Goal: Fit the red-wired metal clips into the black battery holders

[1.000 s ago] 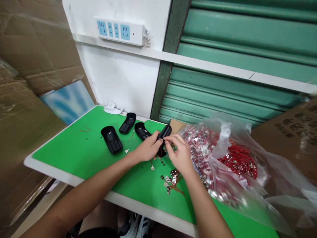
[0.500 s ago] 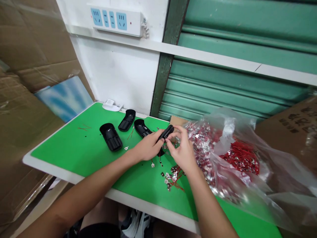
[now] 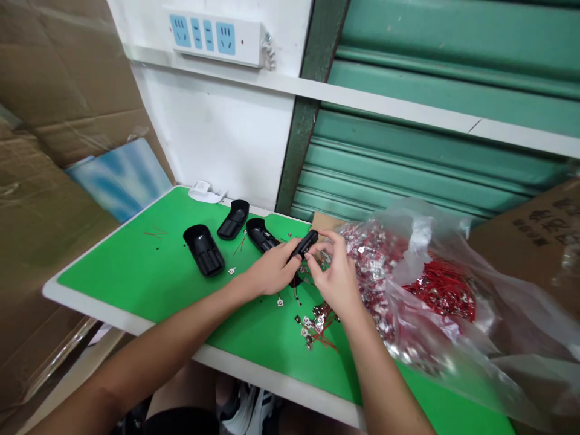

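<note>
My left hand [image 3: 277,266] is closed around a black plastic shell [image 3: 308,243], tilted up above the table. My right hand [image 3: 334,270] meets its far end: the index finger touches the tip, while thumb and other fingers pinch at the side. Whatever small part sits in that pinch is hidden. Just past my left hand lies a black shell with battery slots [image 3: 260,234], partly covered. Below the hands rest small metal contacts with red wires [image 3: 317,323] in a loose pile, and a single contact [image 3: 280,302] lies beside my left wrist.
Two more black shells, one nearer [image 3: 203,251] and one farther [image 3: 233,219], lie left on the green tabletop [image 3: 122,272]. A clear plastic bag [image 3: 408,284] full of red-wired contacts fills the right side. Behind stand a wall with a power strip [image 3: 215,37] and a green shutter [image 3: 408,139].
The shell has turned slightly between my hands, and the fingers of my right hand have shifted a little along its side. The view has moved slightly; everything else stays put.
</note>
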The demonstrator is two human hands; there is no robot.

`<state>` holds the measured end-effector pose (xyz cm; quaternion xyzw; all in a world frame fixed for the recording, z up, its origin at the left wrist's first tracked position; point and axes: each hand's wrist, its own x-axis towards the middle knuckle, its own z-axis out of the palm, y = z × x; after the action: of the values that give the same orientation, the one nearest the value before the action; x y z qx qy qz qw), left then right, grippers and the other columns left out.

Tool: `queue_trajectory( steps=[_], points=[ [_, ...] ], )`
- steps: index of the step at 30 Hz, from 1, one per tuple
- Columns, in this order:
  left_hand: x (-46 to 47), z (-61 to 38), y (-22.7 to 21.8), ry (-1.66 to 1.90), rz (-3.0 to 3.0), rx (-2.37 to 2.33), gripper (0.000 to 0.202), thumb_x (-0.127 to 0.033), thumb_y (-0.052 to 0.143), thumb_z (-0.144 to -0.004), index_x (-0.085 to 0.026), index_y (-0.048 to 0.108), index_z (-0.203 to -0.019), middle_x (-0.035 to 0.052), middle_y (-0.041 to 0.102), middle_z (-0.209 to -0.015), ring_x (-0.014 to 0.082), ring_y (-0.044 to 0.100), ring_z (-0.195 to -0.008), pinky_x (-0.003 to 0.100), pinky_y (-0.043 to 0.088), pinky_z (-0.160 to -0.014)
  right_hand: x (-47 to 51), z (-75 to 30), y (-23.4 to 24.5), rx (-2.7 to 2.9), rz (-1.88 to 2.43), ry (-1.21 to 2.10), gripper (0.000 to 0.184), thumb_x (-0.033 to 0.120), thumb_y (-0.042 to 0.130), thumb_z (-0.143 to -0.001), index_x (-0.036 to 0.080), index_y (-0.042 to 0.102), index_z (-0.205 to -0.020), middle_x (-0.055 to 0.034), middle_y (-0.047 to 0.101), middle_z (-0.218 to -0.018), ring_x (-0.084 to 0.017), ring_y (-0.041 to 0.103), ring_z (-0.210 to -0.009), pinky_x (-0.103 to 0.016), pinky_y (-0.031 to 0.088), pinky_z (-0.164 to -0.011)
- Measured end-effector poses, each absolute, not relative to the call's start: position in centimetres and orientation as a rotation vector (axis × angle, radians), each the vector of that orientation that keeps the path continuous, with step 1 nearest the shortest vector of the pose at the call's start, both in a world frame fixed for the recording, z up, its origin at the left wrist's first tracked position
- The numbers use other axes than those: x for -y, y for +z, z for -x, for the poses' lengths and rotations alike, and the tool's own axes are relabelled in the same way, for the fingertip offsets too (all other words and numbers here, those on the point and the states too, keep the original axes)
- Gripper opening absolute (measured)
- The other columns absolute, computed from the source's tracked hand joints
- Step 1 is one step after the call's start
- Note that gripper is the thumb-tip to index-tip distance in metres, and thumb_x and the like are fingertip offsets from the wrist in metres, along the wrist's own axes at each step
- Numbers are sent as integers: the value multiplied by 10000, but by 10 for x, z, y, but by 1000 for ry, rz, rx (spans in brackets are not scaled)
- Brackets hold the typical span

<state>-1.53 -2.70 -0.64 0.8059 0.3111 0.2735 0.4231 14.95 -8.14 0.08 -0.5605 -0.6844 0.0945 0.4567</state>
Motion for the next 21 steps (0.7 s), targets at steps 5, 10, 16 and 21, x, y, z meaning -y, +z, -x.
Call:
queue_trajectory(
  steps=[5,10,16,21],
  points=[
    [29,14,-4,661,-1962,-835,354,-269,356,-1004,-168,547,-1284,88,676,-1111,240,654,-1015,357,495,-924,81,-152,1,1756,1354,256,460,172,592,-890,238,434,-1316,-3,704,-880,-204,723,-873,-358,557,-860],
    [30,14,-5,679,-1996,-783,360,-260,365,-1000,-168,555,-1292,91,682,-1130,252,638,-1063,375,480,-967,81,-153,0,1753,1360,214,462,166,593,-879,234,445,-1311,-17,710,-886,-219,726,-894,-370,555,-865],
    [30,14,-4,678,-1996,-800,408,-273,363,-1001,-177,534,-1359,93,680,-1159,258,633,-1088,384,482,-990,81,-153,1,1729,1389,231,441,174,596,-879,241,450,-1290,-9,715,-873,-219,730,-882,-367,553,-864],
    [31,13,-7,690,-1990,-824,415,-277,377,-996,-188,549,-1363,98,687,-1162,260,641,-1074,394,491,-992,81,-152,1,1707,1410,260,433,176,598,-874,246,454,-1276,-9,718,-889,-213,733,-867,-360,560,-851]
  ],
)
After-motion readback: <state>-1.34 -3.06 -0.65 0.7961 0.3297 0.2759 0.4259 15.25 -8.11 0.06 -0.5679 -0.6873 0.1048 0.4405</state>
